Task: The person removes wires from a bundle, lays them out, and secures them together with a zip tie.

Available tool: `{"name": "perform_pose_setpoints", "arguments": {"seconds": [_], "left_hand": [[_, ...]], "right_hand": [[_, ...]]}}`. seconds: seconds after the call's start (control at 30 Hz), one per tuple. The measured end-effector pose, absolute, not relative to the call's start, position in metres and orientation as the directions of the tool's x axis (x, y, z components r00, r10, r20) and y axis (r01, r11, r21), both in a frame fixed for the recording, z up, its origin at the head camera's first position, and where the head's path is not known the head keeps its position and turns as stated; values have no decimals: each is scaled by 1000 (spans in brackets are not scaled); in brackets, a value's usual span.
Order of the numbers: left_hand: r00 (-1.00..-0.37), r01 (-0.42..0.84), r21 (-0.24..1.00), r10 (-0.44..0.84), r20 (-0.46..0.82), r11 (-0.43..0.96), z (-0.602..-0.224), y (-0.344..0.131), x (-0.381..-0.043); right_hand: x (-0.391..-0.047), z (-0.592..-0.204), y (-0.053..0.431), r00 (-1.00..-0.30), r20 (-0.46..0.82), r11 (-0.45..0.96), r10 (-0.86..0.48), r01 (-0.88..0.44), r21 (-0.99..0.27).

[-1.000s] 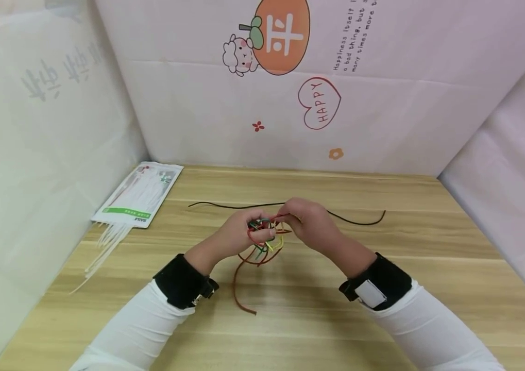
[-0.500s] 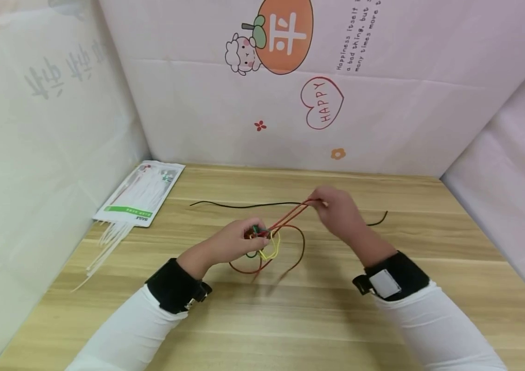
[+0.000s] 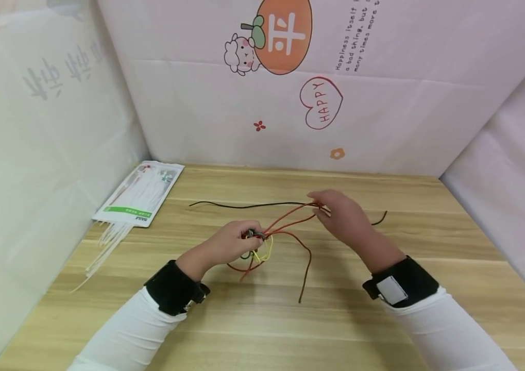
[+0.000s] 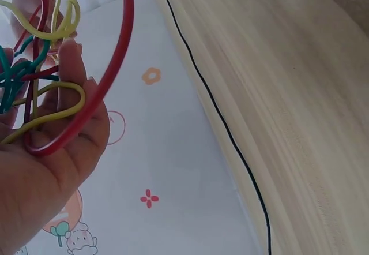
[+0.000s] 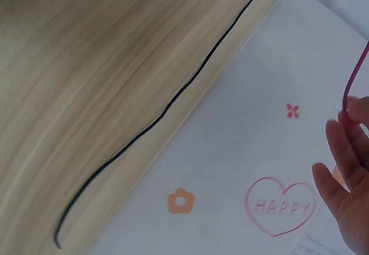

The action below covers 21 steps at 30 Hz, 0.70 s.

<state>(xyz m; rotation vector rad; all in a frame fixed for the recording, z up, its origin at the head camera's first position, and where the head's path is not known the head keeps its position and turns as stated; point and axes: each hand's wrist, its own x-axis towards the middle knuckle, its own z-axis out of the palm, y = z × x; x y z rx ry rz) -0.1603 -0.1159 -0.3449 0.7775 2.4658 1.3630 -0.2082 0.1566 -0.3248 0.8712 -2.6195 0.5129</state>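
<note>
In the head view my left hand (image 3: 225, 243) holds a tangled bundle of wires, with green, yellow and red loops sticking out round its fingers. Close up in the left wrist view, a yellow wire (image 4: 60, 115) and a thick red wire (image 4: 128, 30) curve across the palm, beside green wire (image 4: 20, 73). My right hand (image 3: 343, 214), higher and further right, pinches a red wire (image 5: 350, 82) between thumb and fingertip. Two red strands (image 3: 290, 222) span the gap between the hands. One loose red end (image 3: 307, 273) hangs down toward the table.
A single black wire (image 3: 248, 206) lies across the back of the wooden table (image 3: 262, 340), passing behind my right hand. At the left is a white packet (image 3: 134, 193) with white cable ties (image 3: 109, 239) spilling from it. White printed sheets (image 3: 197, 113) wall the back and sides.
My right hand has moved right, away from the left, drawing red strands out of the bundle. Most recently those strands have slackened, and a red end has swung out to the right.
</note>
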Motion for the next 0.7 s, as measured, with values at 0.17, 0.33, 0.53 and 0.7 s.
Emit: {"name": "perform_pose_setpoints", "arguments": {"seconds": [0.17,0.33,0.53,0.7], "left_hand": [[-847,339,818,529,51,464,-339,-110,-159],[-837,367,795,544,56,483,-337,-111,-158],[-839,388,782,537,82,488,-341,-122,-159],[-839,390,799,533,105,457,-341,-127,-159]], "right_hand": [[-202,-321,143,-517,500,626,-695,-777,67],[-198,-316,136,-390,522,572,-758,-783,244],[-206,-317,158,-612,565,753,-553,-657,25],[-210,-320,171,-840,365,856,-401,-485,-177]]}}
